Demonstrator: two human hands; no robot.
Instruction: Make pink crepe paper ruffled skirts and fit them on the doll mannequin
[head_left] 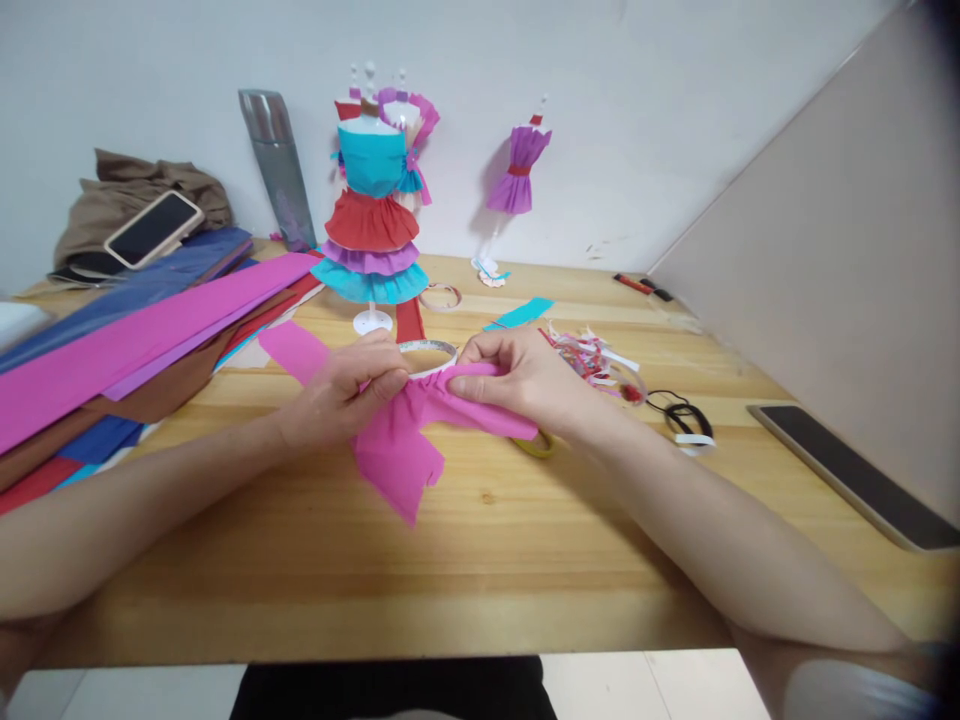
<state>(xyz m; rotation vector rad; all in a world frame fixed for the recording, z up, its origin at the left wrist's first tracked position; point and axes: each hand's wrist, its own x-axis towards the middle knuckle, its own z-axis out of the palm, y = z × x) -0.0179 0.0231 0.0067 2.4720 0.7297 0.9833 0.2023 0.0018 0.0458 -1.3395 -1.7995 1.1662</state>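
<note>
Both hands are closed on a strip of pink crepe paper [397, 460] held above the wooden table. My left hand [346, 385] pinches its upper edge between thumb and fingers. On the other side, my right hand [521, 378] pinches the same edge with its thumb on top. Small gathers show in the paper between the two thumbs. A curved white band with printed marks [431, 346] runs along the gathered edge between my hands; how it is joined to the paper cannot be made out. The paper's loose end hangs down with a ragged edge.
Behind stand a mini dress form [371, 165] in layered crepe and another in purple [525, 170]. Crepe sheets [150, 320], a bottle [277, 165] and a phone [154, 230] lie left. Paper scraps [589, 358], black cord [686, 420] and a dark tablet-like slab [847, 470] are right.
</note>
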